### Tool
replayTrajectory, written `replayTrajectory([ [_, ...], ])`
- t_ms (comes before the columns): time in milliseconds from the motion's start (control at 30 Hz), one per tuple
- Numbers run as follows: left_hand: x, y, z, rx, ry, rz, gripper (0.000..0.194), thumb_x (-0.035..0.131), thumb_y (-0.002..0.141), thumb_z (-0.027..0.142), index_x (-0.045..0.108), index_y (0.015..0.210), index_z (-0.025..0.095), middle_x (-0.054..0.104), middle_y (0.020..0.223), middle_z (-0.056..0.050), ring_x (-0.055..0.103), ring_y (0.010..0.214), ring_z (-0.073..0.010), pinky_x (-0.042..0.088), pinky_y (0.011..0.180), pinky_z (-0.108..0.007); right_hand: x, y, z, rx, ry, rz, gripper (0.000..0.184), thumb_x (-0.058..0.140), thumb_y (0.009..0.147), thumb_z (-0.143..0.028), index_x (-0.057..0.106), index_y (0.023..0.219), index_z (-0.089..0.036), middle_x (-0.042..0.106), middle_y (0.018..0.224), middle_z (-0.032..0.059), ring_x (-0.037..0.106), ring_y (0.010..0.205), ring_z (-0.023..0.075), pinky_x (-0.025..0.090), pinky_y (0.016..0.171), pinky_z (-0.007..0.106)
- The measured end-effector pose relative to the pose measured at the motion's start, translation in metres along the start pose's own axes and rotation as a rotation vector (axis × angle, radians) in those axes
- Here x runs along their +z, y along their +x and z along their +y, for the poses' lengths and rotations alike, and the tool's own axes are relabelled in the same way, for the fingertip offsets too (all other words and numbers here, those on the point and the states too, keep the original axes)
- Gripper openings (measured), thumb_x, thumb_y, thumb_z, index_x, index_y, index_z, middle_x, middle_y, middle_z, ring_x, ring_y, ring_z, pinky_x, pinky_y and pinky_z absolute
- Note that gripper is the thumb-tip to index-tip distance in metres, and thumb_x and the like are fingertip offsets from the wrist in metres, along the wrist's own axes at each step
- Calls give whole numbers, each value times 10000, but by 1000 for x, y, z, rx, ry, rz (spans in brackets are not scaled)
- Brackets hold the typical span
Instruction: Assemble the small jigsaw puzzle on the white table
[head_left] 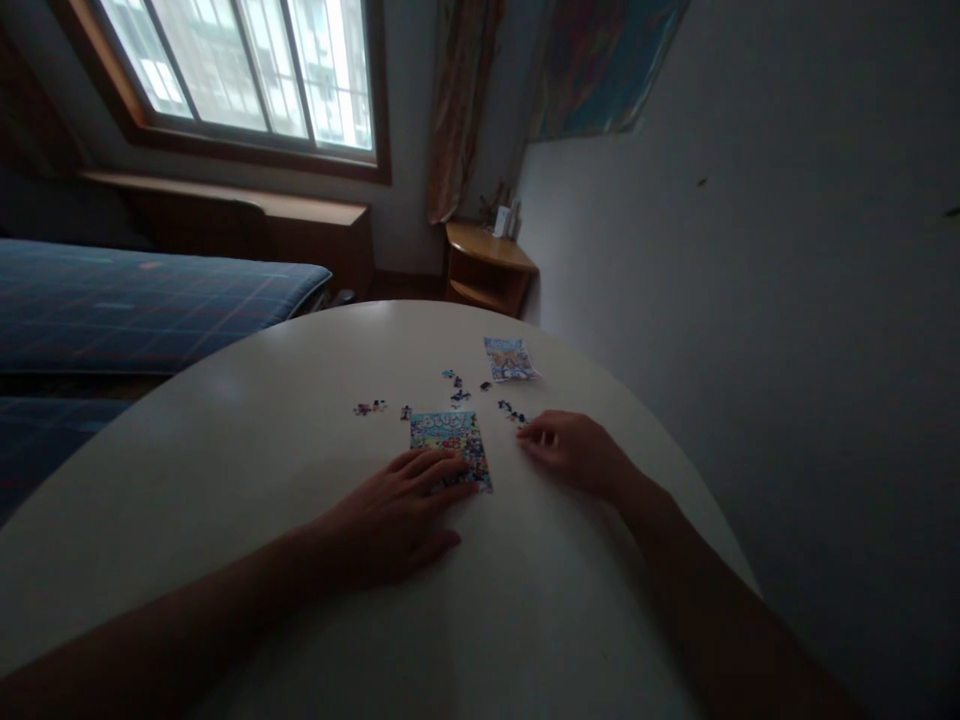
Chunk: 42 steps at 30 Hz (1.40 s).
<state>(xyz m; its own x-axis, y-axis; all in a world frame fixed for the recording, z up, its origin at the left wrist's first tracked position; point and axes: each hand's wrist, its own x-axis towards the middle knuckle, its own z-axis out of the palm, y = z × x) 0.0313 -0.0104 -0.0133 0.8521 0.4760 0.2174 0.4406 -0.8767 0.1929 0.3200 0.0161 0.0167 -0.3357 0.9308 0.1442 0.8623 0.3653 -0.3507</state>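
A colourful jigsaw puzzle [448, 428], partly assembled into a sheet with lettering along its top, lies on the white round table [315, 480]. My left hand [409, 505] rests flat over its lower left part, fingers stretched out and thumb apart. To the right of the puzzle, my right hand [574, 450] has thumb and index finger pinched together at a puzzle piece [521, 426], which the fingertips partly hide. Several dark loose pieces [506, 408] lie just beyond those fingertips. More loose pieces [460, 396] are scattered behind the puzzle.
A printed picture sheet [511, 360] with a slightly curled edge lies toward the far right. Some pieces [367, 408] sit left of the puzzle. A white wall [750, 300] borders the table's right side; a mattress [150, 305] and a wooden corner shelf [491, 247] stand beyond it.
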Motion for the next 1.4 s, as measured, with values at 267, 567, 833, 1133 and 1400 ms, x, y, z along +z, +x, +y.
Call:
replayTrajectory([
  [267, 3, 0, -4, -34, 42, 18, 413, 507, 959, 339, 516, 1350, 206, 495, 1468, -87, 429, 1363, -297, 320, 1148, -512, 11, 7, 26, 257, -7, 132, 320, 696, 825, -453, 762, 1014, -204, 689, 966, 83, 619, 758, 174, 472, 710, 300],
  [567, 6, -1, -4, -39, 62, 47, 437, 517, 953, 350, 497, 1378, 248, 475, 1480, -82, 415, 1374, -300, 343, 1134, -513, 14, 7, 29, 248, 75, 176, 189, 631, 869, -271, 772, 977, -207, 683, 927, 66, 618, 751, 158, 474, 746, 291],
  [833, 2, 2, -3, -43, 56, 14, 468, 531, 947, 344, 479, 1399, 232, 450, 1494, -98, 385, 1391, -308, 327, 1144, -522, 20, 9, 21, 173, 54, 156, 266, 654, 864, -368, 745, 1062, -215, 666, 999, 76, 616, 808, 177, 476, 775, 308],
  [1133, 9, 2, -6, -87, 16, 61, 451, 510, 959, 353, 474, 1396, 243, 460, 1492, -87, 386, 1400, -285, 273, 1175, -521, 24, 11, 31, 159, 63, 209, 230, 587, 910, -284, 749, 1059, -219, 670, 1005, 77, 637, 857, 184, 494, 827, 321],
  [1400, 8, 4, -4, -94, 35, 57, 445, 517, 957, 361, 486, 1381, 231, 479, 1473, -93, 417, 1375, -283, 279, 1168, -520, 32, 14, 33, 111, 17, 277, 257, 539, 943, -324, 734, 1052, -198, 672, 1017, 86, 638, 907, 205, 492, 854, 337],
])
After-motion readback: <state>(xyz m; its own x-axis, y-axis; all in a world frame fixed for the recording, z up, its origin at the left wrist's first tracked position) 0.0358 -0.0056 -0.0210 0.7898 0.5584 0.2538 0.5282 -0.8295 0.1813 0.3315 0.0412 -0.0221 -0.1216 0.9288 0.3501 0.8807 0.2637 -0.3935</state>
